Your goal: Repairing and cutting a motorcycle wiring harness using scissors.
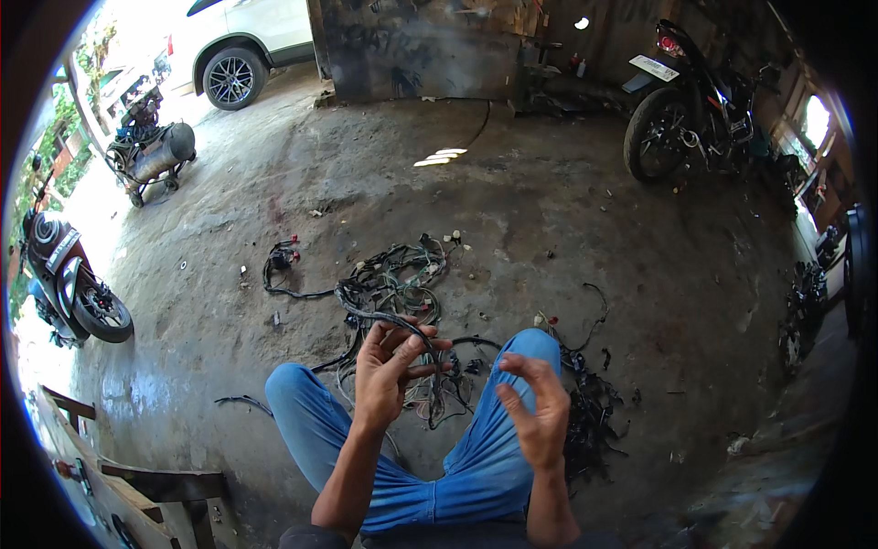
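Note:
My left hand [378,373] is closed around a black-wrapped wiring harness [373,315], lifted above the floor between my knees. The harness runs from my fingers to a tangled heap of wires [402,266] with small connectors, lying in front of me. Loose ends dangle below the hand. Over my right knee, my right hand [538,407] is raised with its fingers bent and the thumb apart, and nothing shows between them. A dark bundle with red-tipped connectors [283,256] lies at the heap's left end.
Black scraps of wire covering [590,416] are piled beside my right leg. A motorcycle [672,119] stands at the far right, a scooter [78,274] at the left. An air compressor [155,151] and a white car [256,46] are farther back. A wooden bench [165,480] is at lower left.

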Motion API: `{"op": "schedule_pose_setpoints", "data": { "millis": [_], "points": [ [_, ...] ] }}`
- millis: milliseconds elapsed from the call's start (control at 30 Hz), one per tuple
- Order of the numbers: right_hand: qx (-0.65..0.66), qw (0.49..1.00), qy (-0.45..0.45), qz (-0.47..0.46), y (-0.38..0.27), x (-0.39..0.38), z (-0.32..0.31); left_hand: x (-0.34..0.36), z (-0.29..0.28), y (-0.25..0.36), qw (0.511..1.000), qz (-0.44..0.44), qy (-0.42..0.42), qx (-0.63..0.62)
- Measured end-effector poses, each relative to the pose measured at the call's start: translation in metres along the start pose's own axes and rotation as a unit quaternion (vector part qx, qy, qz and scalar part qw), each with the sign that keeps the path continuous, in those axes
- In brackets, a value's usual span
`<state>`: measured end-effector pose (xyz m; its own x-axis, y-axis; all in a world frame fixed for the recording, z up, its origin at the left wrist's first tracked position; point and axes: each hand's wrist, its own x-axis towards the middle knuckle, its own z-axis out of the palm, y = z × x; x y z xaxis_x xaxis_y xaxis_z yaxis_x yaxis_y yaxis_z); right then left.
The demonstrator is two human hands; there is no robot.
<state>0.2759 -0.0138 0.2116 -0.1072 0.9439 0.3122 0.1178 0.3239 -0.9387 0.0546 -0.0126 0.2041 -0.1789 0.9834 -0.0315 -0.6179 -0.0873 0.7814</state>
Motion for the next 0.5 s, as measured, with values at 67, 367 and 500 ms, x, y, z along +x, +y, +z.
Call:
{"op": "schedule_pose_setpoints", "data": {
  "millis": [67,367,500],
  "points": [
    [-0.031,0.999,-0.031,-0.017,-0.013,0.0,0.019,-0.005,0.011,-0.003,1.0,0.01,0.0,0.013],
    [0.074,0.997,-0.007,0.017,-0.005,-0.006,0.069,-0.028,0.028,0.017,0.99,0.017,0.01,0.137],
    [0.073,0.997,0.017,0.014,-0.003,-0.005,0.069,-0.031,0.025,0.023,0.988,-0.013,0.005,0.151]
  ]
}}
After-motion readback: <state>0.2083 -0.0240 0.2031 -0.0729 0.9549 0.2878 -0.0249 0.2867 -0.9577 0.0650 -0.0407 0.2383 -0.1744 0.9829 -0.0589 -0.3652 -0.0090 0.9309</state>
